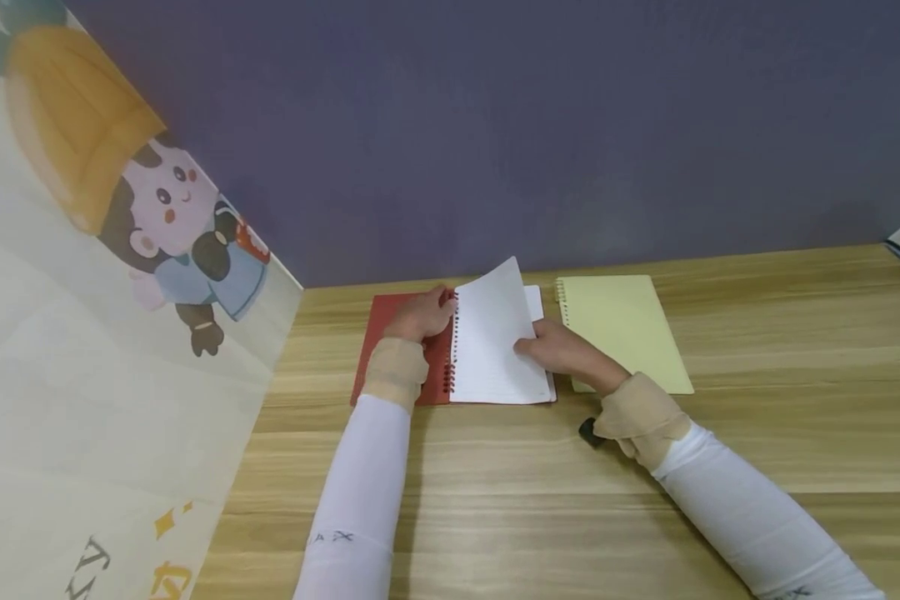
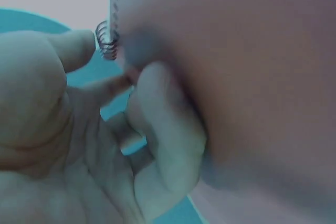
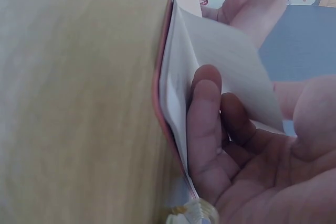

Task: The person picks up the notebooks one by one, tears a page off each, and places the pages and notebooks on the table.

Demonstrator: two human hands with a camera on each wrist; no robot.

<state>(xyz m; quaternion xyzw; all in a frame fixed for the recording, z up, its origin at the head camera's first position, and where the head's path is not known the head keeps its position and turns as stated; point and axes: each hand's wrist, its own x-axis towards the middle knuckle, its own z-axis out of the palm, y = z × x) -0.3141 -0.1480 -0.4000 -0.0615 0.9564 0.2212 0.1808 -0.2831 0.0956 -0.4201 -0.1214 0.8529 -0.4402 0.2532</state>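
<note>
A red spiral notebook lies spread open on the wooden table, its red cover turned to the left. My left hand is over that cover at the upper end of the coil binding, with the thumb against the coils and the other fingers bent against the notebook. At the right edge of the white paper, my right hand pinches a lifted page between thumb and fingers. The page's upper corner bends upward, and more white sheets show beneath it in the right wrist view.
A closed pale yellow spiral notebook lies to the right, partly behind my right hand. A dark partition rises along the table's back edge. On the left stands a pale wall with a cartoon figure. Wood-grain tabletop extends in front.
</note>
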